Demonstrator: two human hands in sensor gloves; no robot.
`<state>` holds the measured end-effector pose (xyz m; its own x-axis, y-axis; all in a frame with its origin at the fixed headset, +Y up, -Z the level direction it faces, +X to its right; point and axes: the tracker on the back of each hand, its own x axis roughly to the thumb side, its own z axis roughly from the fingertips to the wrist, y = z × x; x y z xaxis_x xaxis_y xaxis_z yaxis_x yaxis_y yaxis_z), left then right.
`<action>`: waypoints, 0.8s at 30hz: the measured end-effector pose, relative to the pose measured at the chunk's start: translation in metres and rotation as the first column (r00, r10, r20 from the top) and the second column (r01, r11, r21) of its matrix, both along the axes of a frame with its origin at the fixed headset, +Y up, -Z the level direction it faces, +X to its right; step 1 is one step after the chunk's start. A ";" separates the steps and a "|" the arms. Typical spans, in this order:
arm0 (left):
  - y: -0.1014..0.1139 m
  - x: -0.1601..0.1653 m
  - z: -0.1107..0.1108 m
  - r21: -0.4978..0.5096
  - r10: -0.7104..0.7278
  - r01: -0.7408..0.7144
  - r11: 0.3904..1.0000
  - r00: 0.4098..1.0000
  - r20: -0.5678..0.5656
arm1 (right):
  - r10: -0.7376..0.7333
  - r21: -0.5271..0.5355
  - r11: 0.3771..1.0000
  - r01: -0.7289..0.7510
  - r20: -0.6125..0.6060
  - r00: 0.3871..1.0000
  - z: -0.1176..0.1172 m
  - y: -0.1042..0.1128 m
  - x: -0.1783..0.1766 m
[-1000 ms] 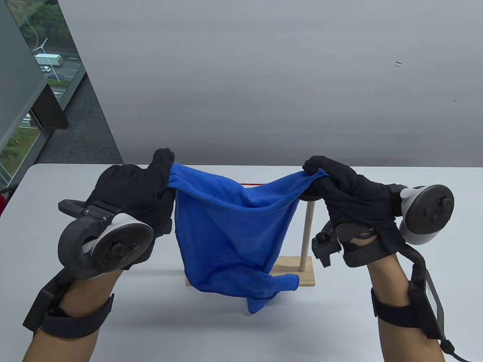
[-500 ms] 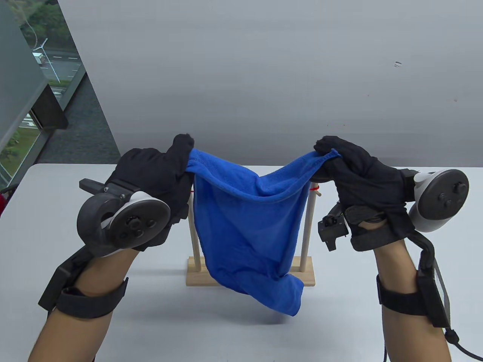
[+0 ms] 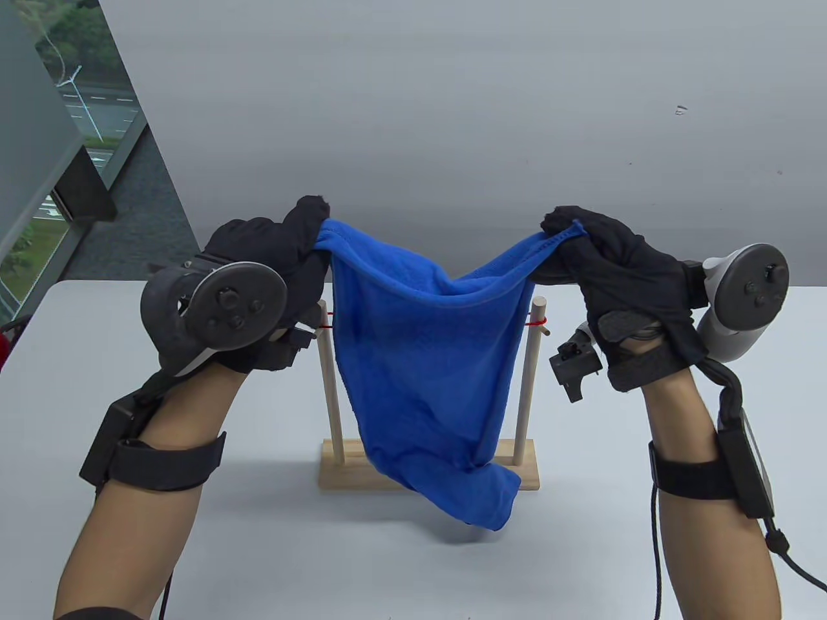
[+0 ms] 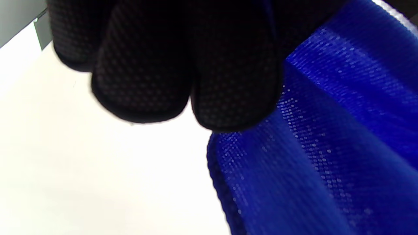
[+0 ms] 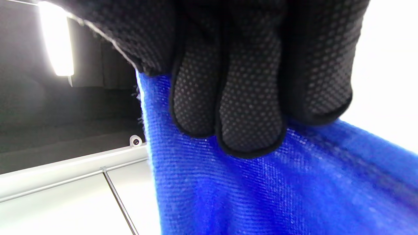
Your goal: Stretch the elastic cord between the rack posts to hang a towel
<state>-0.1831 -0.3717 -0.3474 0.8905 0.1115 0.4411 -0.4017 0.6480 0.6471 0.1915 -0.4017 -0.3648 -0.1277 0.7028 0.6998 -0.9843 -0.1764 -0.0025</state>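
A blue towel (image 3: 426, 349) hangs between my two hands, above and in front of a small wooden rack (image 3: 526, 475) with two upright posts (image 3: 531, 381). A red elastic cord (image 3: 535, 321) runs between the post tops, mostly hidden behind the towel. My left hand (image 3: 310, 239) grips the towel's upper left corner. My right hand (image 3: 568, 242) grips the upper right corner. Both corners are above the post tops. The towel sags in the middle and its lower end hangs near the rack base. The wrist views show gloved fingers (image 4: 183, 81) (image 5: 248, 107) closed on blue cloth (image 4: 326, 156) (image 5: 261, 189).
The white table (image 3: 258, 549) carries only the rack. A grey wall stands behind it, and a window is at the far left.
Both hands have lifted the towel up and away from me, from below the post tops to above them. The posts and cord ends now show beside the towel.
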 end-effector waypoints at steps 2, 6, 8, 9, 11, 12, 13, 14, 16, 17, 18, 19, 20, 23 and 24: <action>-0.001 -0.002 -0.008 -0.030 0.005 -0.004 1.000 1.000 0.023 | 0.010 -0.020 1.000 -0.010 -0.004 1.000 -0.007 -0.002 0.000; -0.005 -0.008 -0.028 -0.112 0.036 -0.028 0.993 0.997 0.067 | 0.024 -0.062 0.998 -0.025 -0.019 1.000 -0.021 -0.007 -0.003; -0.006 -0.012 -0.035 -0.128 0.034 -0.025 0.991 0.997 0.067 | 0.022 -0.081 0.996 -0.024 -0.030 0.999 -0.027 -0.009 -0.002; -0.007 -0.013 -0.037 -0.135 0.036 -0.027 0.990 0.997 0.066 | 0.024 -0.088 0.996 -0.027 -0.033 0.999 -0.029 -0.009 -0.002; -0.009 -0.018 -0.042 -0.147 0.048 -0.038 0.988 0.997 0.065 | 0.047 -0.096 0.994 -0.051 -0.039 0.998 -0.034 -0.011 0.000; -0.011 -0.021 -0.046 -0.161 0.055 -0.043 0.986 0.996 0.072 | 0.061 -0.104 0.993 -0.064 -0.031 0.998 -0.037 -0.012 0.001; -0.012 -0.023 -0.048 -0.171 0.057 -0.043 0.984 0.995 0.077 | 0.070 -0.106 0.992 -0.072 -0.019 0.997 -0.038 -0.012 0.002; -0.014 -0.025 -0.050 -0.186 0.059 -0.043 0.982 0.995 0.082 | 0.082 -0.110 0.991 -0.082 -0.007 0.997 -0.040 -0.013 0.004; -0.018 -0.029 -0.055 -0.211 0.062 -0.044 0.976 0.995 0.078 | 0.084 -0.126 0.989 -0.083 -0.002 0.996 -0.044 -0.016 0.008; -0.021 -0.031 -0.058 -0.224 0.064 -0.044 0.974 0.994 0.086 | 0.076 -0.139 0.987 -0.075 -0.001 0.997 -0.046 -0.018 0.010; -0.023 -0.033 -0.060 -0.235 0.071 -0.048 0.971 0.993 0.090 | 0.075 -0.149 0.986 -0.075 0.000 0.997 -0.048 -0.020 0.012; -0.026 -0.035 -0.061 -0.248 0.083 -0.058 0.967 0.992 0.092 | 0.077 -0.161 0.984 -0.076 0.005 0.997 -0.050 -0.023 0.015; -0.029 -0.037 -0.064 -0.261 0.095 -0.067 0.963 0.991 0.095 | 0.081 -0.174 0.982 -0.078 0.009 0.997 -0.053 -0.026 0.016; -0.036 -0.041 -0.068 -0.295 0.112 -0.077 0.952 0.988 0.104 | 0.107 -0.206 0.973 -0.104 0.003 0.994 -0.058 -0.033 0.018; -0.040 -0.042 -0.069 -0.302 0.109 -0.074 0.951 0.989 0.101 | 0.128 -0.215 0.969 -0.125 0.000 0.992 -0.060 -0.035 0.018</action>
<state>-0.2255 -0.4117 -0.4163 0.8153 0.3312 0.4749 -0.5286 0.7605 0.3771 0.2098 -0.4365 -0.4247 -0.2339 0.8136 0.5323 -0.9541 -0.2974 0.0352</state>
